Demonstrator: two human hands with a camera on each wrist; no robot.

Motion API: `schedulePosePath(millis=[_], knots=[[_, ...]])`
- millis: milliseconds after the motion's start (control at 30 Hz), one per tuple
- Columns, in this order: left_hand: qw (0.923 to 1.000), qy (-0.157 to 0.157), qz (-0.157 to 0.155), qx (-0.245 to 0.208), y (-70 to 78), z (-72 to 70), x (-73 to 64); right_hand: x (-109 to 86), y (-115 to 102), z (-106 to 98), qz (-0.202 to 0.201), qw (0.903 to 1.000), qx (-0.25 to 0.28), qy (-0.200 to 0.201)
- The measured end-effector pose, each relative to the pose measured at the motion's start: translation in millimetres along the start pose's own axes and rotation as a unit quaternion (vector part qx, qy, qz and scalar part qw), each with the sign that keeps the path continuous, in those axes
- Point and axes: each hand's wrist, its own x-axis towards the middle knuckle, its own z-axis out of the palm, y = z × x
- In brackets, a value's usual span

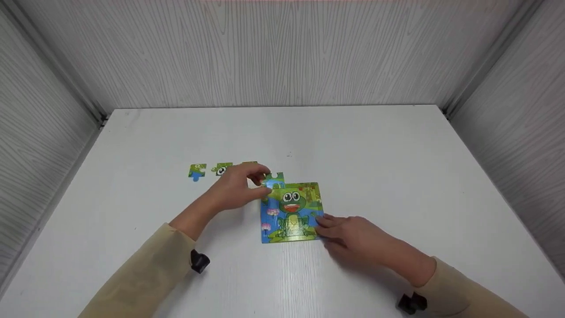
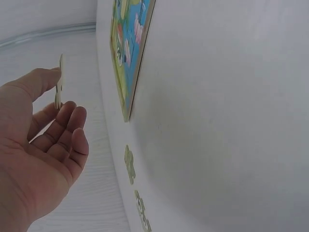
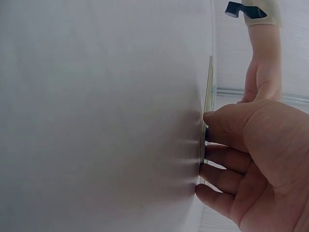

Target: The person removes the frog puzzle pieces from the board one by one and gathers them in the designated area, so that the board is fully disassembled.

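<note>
Between thumb and fingers, my left hand (image 1: 238, 186) pinches a green and blue jigsaw piece (image 1: 275, 182), raised over the top left of a frog puzzle board (image 1: 293, 223). The left wrist view shows that piece edge-on, clear of the table, with the other fingers loosely bent. My right hand (image 1: 359, 238) rests at the lower right of the board, its fingertips along the edge. In the right wrist view the board appears as a thin strip under those fingertips.
Left of the board lie loose jigsaw pieces: a green and blue one (image 1: 197, 171), one with a printed eye (image 1: 222, 170), and another partly hidden behind my left hand (image 1: 250, 162). A grey wood-grain panel (image 1: 282, 53) stands behind the white table (image 1: 375, 145).
</note>
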Motion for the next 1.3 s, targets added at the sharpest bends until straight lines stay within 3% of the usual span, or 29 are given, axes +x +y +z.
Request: schedulePosePath(millis=[233,467,700,933,1167,1300], knots=[[0.9998,0.014,-0.005,0.012,-16.5,-14.0,-7.2,0.2,1,1,0.007,0.9999,-0.006,-0.007],[0.9986,0.002,-0.048,0.023,-34.2,-19.3,-15.5,0.4,2,3,0.002,1.0000,-0.006,-0.005],[0.9960,-0.007,-0.086,0.025,-47.2,-20.1,-19.6,-0.5,3,5,0.000,1.0000,-0.002,0.002],[0.9952,-0.014,-0.094,0.023,-56.1,-16.4,-20.4,-0.8,3,5,0.009,0.9999,0.012,-0.002],[0.9935,-0.009,-0.110,0.029,-61.9,-11.2,-17.9,-1.3,3,4,-0.014,0.9999,-0.008,0.005],[0.9935,-0.006,-0.108,0.033,-62.5,-9.7,-16.0,-0.5,3,3,-0.001,1.0000,0.004,-0.002]])
